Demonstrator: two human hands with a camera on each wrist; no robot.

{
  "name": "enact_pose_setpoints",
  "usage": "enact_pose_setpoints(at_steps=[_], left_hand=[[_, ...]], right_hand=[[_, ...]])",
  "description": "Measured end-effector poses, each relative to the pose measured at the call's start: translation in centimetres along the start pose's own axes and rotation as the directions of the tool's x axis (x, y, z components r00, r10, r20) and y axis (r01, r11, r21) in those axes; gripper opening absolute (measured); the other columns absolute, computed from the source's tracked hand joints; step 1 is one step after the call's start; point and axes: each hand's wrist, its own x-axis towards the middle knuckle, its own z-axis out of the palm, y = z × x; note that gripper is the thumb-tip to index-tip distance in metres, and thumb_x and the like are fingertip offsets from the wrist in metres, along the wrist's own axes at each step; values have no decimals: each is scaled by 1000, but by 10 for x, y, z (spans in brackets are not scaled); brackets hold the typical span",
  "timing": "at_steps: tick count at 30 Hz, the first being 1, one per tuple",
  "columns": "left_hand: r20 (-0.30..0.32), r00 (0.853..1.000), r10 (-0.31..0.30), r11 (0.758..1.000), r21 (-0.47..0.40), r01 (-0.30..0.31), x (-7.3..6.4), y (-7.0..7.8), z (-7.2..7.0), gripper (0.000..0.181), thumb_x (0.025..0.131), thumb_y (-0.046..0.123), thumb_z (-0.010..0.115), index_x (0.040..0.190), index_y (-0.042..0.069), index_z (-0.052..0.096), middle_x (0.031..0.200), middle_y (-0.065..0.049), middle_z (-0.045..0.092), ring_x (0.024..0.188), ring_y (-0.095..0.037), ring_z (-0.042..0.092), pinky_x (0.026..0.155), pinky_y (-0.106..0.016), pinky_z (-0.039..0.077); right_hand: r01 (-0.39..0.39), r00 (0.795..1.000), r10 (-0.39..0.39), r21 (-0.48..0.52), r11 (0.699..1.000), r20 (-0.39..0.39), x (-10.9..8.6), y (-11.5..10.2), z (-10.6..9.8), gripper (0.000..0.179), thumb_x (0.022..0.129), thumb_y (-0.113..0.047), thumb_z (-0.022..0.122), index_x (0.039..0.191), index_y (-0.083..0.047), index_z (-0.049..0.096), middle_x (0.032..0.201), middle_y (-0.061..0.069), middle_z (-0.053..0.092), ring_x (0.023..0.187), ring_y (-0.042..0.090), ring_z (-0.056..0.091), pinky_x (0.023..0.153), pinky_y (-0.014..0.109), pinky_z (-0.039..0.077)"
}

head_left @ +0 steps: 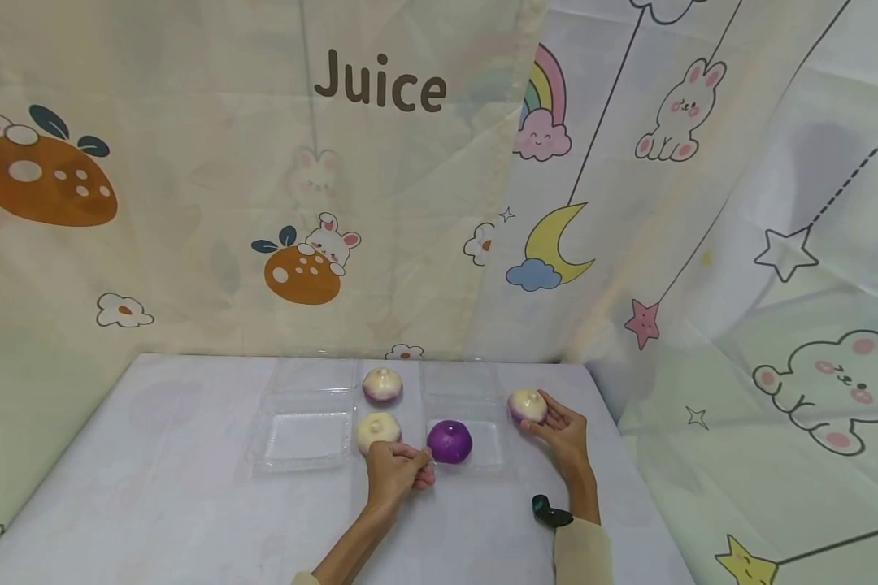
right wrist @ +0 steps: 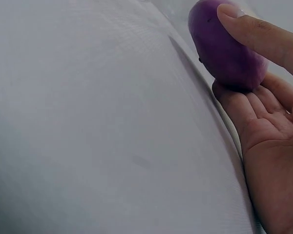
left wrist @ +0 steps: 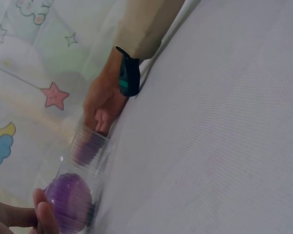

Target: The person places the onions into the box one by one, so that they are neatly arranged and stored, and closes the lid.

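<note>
Clear plastic two-part container (head_left: 488, 445) on the white table (head_left: 190, 512); glossy purple round onion-like piece (head_left: 449, 441) sits in its front part. Left hand (head_left: 397, 473): thumb and fingertips pinch that container's left edge, beside the purple piece. Right hand (head_left: 565, 432): thumb and fingers pinch a cream-topped, purple-bottomed round piece (head_left: 525, 405) just right of the container; can't tell if that piece touches the table.

Around: second clear plastic container (head_left: 310, 435) at left. In the gap between containers, a cream-and-purple round piece (head_left: 383, 385) behind and a cream round piece (head_left: 377, 427) in front. Left hand covers the front one's lower edge, contact unclear. Black wrist device (head_left: 551, 512) by the beige sleeve (head_left: 584, 554). Printed cloth (head_left: 212, 122) behind.

Left-wrist view: left hand cut off at the corner, purple piece blurry through plastic. Right-wrist view: held piece cropped at top.
</note>
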Motion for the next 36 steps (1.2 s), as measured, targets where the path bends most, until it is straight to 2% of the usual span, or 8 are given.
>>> enact_pose_setpoints(at_steps=[9,16,21,27,36], left_hand=[[5,1000,-3,1000,8,3,2,-1,0,19,96,2,78,87,-14,76,66,-16,76,52,-10,71,52,-25,65],[3,1000,1,1000,-4,-1,2,-1,-1,19,96,3,79,87,-14,76,67,-20,76,51,-10,71,51,-24,64],[6,1000,6,1000,-4,-6,1,-1,-1,20,96,3,79,88,-14,76,69,-23,76,52,-11,71,50,-24,64],[5,1000,2,1000,5,-2,1,-2,-1,19,96,3,79,87,-14,76,67,-18,76,51,-10,71,51,-24,64],[4,1000,-9,1000,-1,9,2,-2,0,19,96,2,78,84,-13,76,64,-14,76,51,-10,70,51,-24,64]], right_hand=[[16,1000,-16,5,1000,-5,-2,-2,-2,82,81,14,88,154,12,51,159,35,48,120,-12,66,102,13,58],[4,1000,-4,-6,1000,-5,-3,-5,-3,80,81,13,89,153,8,55,160,30,53,119,-12,67,101,13,59],[40,999,-40,-30,999,24,-5,-10,-2,79,83,13,88,154,8,54,159,31,53,121,-11,67,101,13,59],[78,996,-77,-33,996,37,-8,-17,-2,77,83,13,87,153,9,55,158,33,53,120,-9,69,100,13,60],[81,996,-79,-34,996,38,-9,-23,-4,76,84,14,86,153,8,55,160,31,52,121,-11,68,101,13,59]])
